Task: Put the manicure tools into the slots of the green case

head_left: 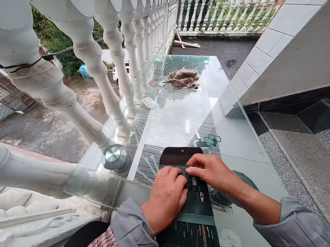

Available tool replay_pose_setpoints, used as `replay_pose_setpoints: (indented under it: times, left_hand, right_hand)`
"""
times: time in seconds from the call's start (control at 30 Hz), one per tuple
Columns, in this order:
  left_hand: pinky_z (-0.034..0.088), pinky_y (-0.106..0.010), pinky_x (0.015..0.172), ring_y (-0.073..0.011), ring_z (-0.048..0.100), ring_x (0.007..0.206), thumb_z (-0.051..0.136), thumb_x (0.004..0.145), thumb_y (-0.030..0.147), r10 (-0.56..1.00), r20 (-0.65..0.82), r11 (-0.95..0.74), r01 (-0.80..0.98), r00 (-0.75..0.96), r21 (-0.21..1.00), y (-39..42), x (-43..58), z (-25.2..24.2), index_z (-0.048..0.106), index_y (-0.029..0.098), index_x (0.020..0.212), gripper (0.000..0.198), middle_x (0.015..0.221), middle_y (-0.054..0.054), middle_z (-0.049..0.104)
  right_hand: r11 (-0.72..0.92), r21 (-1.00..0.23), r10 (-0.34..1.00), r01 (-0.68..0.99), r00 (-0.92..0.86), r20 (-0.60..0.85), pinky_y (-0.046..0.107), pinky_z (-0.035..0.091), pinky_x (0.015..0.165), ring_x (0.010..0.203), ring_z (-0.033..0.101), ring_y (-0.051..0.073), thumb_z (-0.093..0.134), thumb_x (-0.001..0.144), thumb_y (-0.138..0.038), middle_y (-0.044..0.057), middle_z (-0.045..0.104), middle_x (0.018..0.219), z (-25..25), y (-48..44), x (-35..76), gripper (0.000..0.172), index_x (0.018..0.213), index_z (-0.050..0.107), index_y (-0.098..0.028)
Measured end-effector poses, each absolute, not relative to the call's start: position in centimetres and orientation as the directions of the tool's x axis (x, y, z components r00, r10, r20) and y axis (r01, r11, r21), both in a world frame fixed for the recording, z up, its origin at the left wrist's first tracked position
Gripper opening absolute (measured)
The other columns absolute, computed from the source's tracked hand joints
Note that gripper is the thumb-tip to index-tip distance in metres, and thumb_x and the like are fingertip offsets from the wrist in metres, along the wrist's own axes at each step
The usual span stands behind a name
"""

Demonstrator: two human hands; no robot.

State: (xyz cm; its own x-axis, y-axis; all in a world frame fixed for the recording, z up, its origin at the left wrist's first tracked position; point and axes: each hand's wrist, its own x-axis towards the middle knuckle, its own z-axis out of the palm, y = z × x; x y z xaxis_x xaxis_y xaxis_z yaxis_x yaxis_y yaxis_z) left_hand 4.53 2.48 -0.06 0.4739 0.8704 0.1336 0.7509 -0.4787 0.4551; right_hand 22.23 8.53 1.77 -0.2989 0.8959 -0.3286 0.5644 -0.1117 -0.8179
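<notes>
A dark green manicure case (186,214) lies unfolded on the glass table in front of me. My left hand (167,195) rests over its left side, fingers curled down onto it; its fingertips are mostly hidden. With thumb and index finger pinched, my right hand (208,171) is at the upper end of nail clippers (189,179), which sit at a dark strap. Beside them are chrome nail clippers (194,181) and a small pair of nippers (201,197). Several slim metal tools (204,237) stand in slots along the lower flap.
Beyond the case lie green-handled scissors (212,139) and a small tool with a white blade (199,136). A round grey container (115,155) stands at the left. Farther back are a crumpled cloth (183,79) and a card (148,102). White balusters (93,57) border the table's left side.
</notes>
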Motion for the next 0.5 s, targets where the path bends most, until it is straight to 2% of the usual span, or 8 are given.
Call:
replay_pose_setpoints:
  times: [0.1, 0.17, 0.3, 0.43, 0.5]
  left_hand:
    - [0.050, -0.042, 0.085, -0.0238, 0.054, 0.095, 0.069, 0.083, 0.015, 0.870, 0.129, -0.477, 0.749, 0.476, 0.460, 2.4, 4.6, -0.1, 0.059, 0.018, 0.090, 0.012, 0.102, -0.005, 0.061]
    - [0.050, -0.042, 0.086, -0.0240, 0.054, 0.096, 0.067, 0.084, 0.015, 0.870, 0.127, -0.477, 0.746, 0.477, 0.465, 2.4, 4.6, 0.0, 0.059, 0.018, 0.090, 0.011, 0.103, -0.005, 0.062]
    - [0.050, -0.042, 0.088, -0.0239, 0.054, 0.097, 0.065, 0.085, 0.015, 0.870, 0.138, -0.476, 0.734, 0.473, 0.485, 2.5, 4.5, 0.1, 0.059, 0.018, 0.091, 0.009, 0.103, -0.005, 0.062]
    - [0.050, -0.042, 0.090, -0.0243, 0.054, 0.098, 0.062, 0.085, 0.013, 0.862, 0.134, -0.485, 0.722, 0.488, 0.493, 2.5, 4.4, 0.3, 0.060, 0.016, 0.090, 0.006, 0.102, -0.006, 0.061]
    - [0.050, -0.043, 0.090, -0.0244, 0.054, 0.098, 0.062, 0.085, 0.014, 0.862, 0.115, -0.481, 0.725, 0.494, 0.493, 2.5, 4.3, 0.5, 0.061, 0.016, 0.090, 0.006, 0.102, -0.007, 0.061]
  right_hand:
    - [-0.121, -0.810, 0.885, 0.573, -0.308, -0.350, 0.028, 0.045, 0.061, 0.064, 0.057, 0.015, 0.065, 0.075, -0.033, -0.001, 0.064, 0.067, 1.9, 8.5, 22.3, 0.014, 0.076, 0.066, -0.020]
    - [-0.019, -0.806, 0.879, 0.591, -0.375, -0.296, 0.029, 0.046, 0.067, 0.071, 0.058, 0.016, 0.062, 0.080, -0.031, 0.000, 0.065, 0.073, 2.0, 8.4, 22.4, 0.013, 0.077, 0.068, -0.020]
    - [0.254, -0.758, 0.801, 0.601, -0.570, -0.184, 0.028, 0.044, 0.073, 0.081, 0.056, 0.016, 0.054, 0.090, -0.024, 0.003, 0.059, 0.083, 2.2, 8.3, 22.7, 0.024, 0.073, 0.071, -0.021]
    - [0.368, -0.692, 0.724, 0.621, -0.659, -0.206, 0.028, 0.044, 0.070, 0.079, 0.055, 0.015, 0.052, 0.091, -0.019, 0.003, 0.054, 0.081, 2.3, 8.0, 22.8, 0.026, 0.076, 0.073, -0.022]
    - [0.402, -0.703, 0.736, 0.587, -0.664, -0.134, 0.029, 0.045, 0.070, 0.078, 0.057, 0.016, 0.050, 0.092, -0.021, 0.004, 0.057, 0.081, 2.8, 8.1, 23.0, 0.027, 0.080, 0.074, -0.023]
